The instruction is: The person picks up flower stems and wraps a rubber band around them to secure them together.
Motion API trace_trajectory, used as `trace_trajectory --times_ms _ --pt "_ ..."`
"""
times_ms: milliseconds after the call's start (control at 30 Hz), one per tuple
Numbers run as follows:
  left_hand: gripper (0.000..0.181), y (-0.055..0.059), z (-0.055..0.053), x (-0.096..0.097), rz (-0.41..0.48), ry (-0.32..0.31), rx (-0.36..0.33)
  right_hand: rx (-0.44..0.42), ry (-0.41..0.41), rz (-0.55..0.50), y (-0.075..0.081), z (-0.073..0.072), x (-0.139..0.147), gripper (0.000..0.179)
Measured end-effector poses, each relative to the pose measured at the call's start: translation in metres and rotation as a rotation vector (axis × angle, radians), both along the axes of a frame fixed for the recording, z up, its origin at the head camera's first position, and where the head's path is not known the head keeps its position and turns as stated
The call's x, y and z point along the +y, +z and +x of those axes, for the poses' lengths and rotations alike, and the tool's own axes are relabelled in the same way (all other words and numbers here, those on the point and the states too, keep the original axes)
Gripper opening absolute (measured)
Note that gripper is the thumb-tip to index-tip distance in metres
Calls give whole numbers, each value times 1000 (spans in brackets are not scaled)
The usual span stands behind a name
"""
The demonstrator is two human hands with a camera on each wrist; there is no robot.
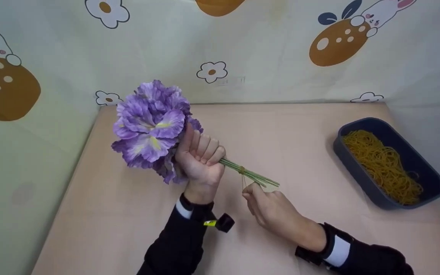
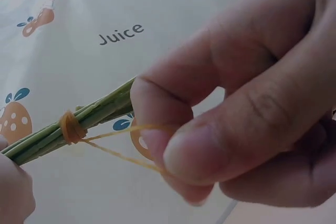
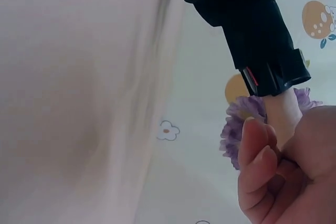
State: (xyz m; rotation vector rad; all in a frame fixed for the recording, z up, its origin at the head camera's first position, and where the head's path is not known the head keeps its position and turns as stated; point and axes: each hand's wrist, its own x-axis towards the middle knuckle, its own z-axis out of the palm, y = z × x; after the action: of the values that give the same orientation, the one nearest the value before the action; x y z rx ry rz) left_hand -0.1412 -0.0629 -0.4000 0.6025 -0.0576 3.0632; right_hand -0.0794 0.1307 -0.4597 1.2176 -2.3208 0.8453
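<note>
My left hand (image 1: 201,160) grips a bunch of purple artificial flowers (image 1: 149,130) by the green stems (image 1: 230,164), just below the blooms. The blooms lean to the left and the bare stem ends point right, raised over the table. A yellow rubber band (image 2: 72,128) is wound several times round the stems, between my left hand and their cut ends. My right hand (image 1: 271,208) pinches a loop of this band between thumb and forefinger. In the left wrist view the loop is stretched away from the stems in two taut strands.
A dark blue bin (image 1: 357,172) holding a tangle of yellow rubber bands (image 1: 384,166) stands at the right of the table (image 1: 281,133). Behind and to the left hangs a pale curtain (image 1: 159,49) printed with rabbits, flowers and brown fruit.
</note>
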Motion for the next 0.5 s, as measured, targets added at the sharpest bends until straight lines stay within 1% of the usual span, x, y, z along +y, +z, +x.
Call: trace_trajectory --times_ms 133,233,367,500 --pt "72 -1 -1 0 -25 67 -78 28 -17 -12 -2 2 -2 31" --pt "73 -3 -3 1 -39 93 -112 61 -37 -5 -1 3 -1 34" --pt "73 -5 -5 1 -56 92 -129 75 -49 12 6 6 1 36" --pt "72 -5 -6 -1 -46 94 -139 32 -28 2 17 8 6 32"
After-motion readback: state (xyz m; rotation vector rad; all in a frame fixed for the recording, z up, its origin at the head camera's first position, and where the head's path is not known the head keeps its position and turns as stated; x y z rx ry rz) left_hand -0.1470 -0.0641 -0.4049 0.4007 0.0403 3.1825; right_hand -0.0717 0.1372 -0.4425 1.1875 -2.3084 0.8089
